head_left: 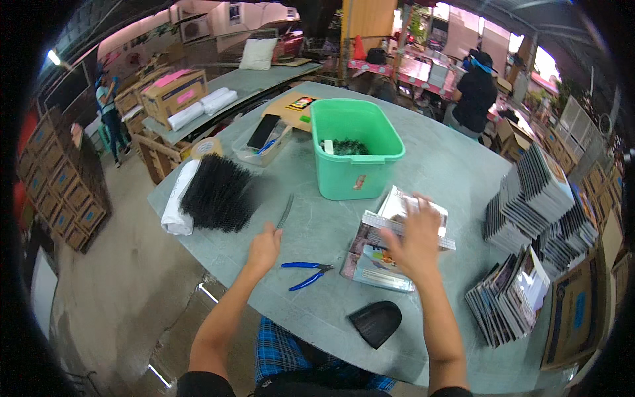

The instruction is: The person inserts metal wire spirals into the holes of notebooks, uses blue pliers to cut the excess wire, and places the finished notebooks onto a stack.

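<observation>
My left hand [264,249] is closed on one end of a thin black spiral binding coil [286,212], which points up and away over the table. My right hand [421,239] is spread over a small stack of booklets [377,264], its fingers slightly blurred; whether it presses on them I cannot tell. The upper booklets lie askew, with a pale page edge showing. Between my hands rest blue-handled wire cutters [311,272], their handles apart. A heap of black binding coils [219,194] sits beyond my left hand, on a white wrapped roll [177,205].
A green bin [350,178] with black coil scraps stands beyond the booklets. A black rounded object [377,323] lies near me. Stacked spiral-bound books [509,291] and a carton [575,311] crowd the right. A clear tray [254,152] holds a phone. Two people are farther back.
</observation>
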Available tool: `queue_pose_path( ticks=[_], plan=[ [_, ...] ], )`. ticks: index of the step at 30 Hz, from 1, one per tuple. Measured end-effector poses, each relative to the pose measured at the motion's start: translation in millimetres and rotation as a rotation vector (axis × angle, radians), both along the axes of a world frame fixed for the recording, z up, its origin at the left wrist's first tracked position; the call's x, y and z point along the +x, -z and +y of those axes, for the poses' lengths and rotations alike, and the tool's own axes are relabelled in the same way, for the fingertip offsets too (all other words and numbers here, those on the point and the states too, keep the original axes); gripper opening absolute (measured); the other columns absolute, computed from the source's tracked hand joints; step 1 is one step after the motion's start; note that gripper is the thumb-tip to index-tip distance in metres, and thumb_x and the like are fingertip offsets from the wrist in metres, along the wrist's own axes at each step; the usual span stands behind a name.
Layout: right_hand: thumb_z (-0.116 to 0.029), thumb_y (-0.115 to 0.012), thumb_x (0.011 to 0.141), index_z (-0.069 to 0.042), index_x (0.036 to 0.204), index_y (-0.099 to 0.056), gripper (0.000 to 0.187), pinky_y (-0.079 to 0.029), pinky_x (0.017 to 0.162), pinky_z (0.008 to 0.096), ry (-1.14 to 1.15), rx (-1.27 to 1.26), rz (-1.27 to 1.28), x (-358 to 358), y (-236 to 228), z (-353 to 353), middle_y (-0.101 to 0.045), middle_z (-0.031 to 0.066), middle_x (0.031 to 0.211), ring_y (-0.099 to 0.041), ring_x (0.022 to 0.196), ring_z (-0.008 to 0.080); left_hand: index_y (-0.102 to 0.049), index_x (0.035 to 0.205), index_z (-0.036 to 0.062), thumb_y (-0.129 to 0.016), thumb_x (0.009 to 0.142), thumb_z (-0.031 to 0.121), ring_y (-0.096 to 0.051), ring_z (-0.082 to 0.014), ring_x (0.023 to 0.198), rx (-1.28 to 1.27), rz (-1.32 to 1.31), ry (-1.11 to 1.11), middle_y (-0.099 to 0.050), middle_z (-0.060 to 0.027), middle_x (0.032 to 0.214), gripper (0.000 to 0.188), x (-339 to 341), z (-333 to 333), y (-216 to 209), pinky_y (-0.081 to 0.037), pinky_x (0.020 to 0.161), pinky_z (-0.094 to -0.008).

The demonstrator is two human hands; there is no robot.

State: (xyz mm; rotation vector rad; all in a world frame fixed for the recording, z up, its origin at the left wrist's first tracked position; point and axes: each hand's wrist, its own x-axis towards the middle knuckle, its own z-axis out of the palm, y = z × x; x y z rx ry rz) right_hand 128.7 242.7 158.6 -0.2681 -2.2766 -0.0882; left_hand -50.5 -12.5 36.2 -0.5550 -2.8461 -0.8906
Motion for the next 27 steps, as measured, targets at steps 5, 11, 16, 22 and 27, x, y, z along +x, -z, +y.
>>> queue_pose_path(
  ticks=[5, 11, 16, 22, 27],
  plan=[
    [-0.025, -0.063, 0.079, -0.007, 0.108, -0.058, 0.034, -0.043, 0.073, 0.0398, -0.121, -0.145, -0.369, -14, 1, -11, -0.057, 0.0094, 0.098, -0.057, 0.086, 0.0263, -0.054, 0.095, -0.0017, -0.067, 0.080, 0.014, -0.062, -0.0200, 0.061, 0.445, 0.077, 0.169, -0.062, -0.0090, 0.070, 0.025, 16, 6, -76, -0.047, 0.056, -0.0305],
    [-0.019, -0.067, 0.074, -0.009, 0.103, -0.059, 0.032, -0.043, 0.067, 0.0367, -0.393, -0.176, -0.181, 11, 18, -12, -0.057, 0.0066, 0.083, -0.057, 0.078, 0.0252, -0.055, 0.107, 0.0040, -0.058, 0.088, 0.025, -0.055, -0.0113, 0.057, 0.983, -0.538, 0.306, -0.058, -0.0050, 0.079, 0.028, 15, 52, -107, -0.045, 0.050, -0.0244],
    [-0.018, -0.068, 0.070, -0.009, 0.103, -0.058, 0.035, -0.043, 0.069, 0.0358, -0.258, -0.111, -0.281, -4, 3, -30, -0.056, 0.0064, 0.085, -0.056, 0.079, 0.0250, -0.057, 0.101, 0.0027, -0.054, 0.090, 0.033, -0.059, -0.0154, 0.062, 0.656, -0.443, 0.323, -0.060, -0.0088, 0.076, 0.033, 19, 130, -52, -0.048, 0.057, -0.0298],
    [-0.015, -0.066, 0.069, -0.012, 0.102, -0.059, 0.033, -0.042, 0.068, 0.0341, -0.164, -0.030, -0.243, -18, 11, -21, -0.055, 0.0046, 0.086, -0.056, 0.078, 0.0222, -0.060, 0.093, 0.0005, -0.054, 0.090, 0.029, -0.059, -0.0156, 0.063, 0.624, -0.322, 0.293, -0.062, -0.0114, 0.078, 0.030, 24, 142, -37, -0.046, 0.058, -0.0316],
    [-0.011, -0.064, 0.068, -0.014, 0.102, -0.063, 0.034, -0.046, 0.068, 0.0341, -0.470, -0.005, -0.096, 4, 23, -14, -0.062, 0.0039, 0.096, -0.060, 0.080, 0.0211, -0.060, 0.099, 0.0034, -0.054, 0.091, 0.025, -0.053, -0.0104, 0.061, 0.642, -0.839, 0.456, -0.060, -0.0043, 0.079, 0.024, 39, 73, -78, -0.044, 0.056, -0.0254]
  ],
)
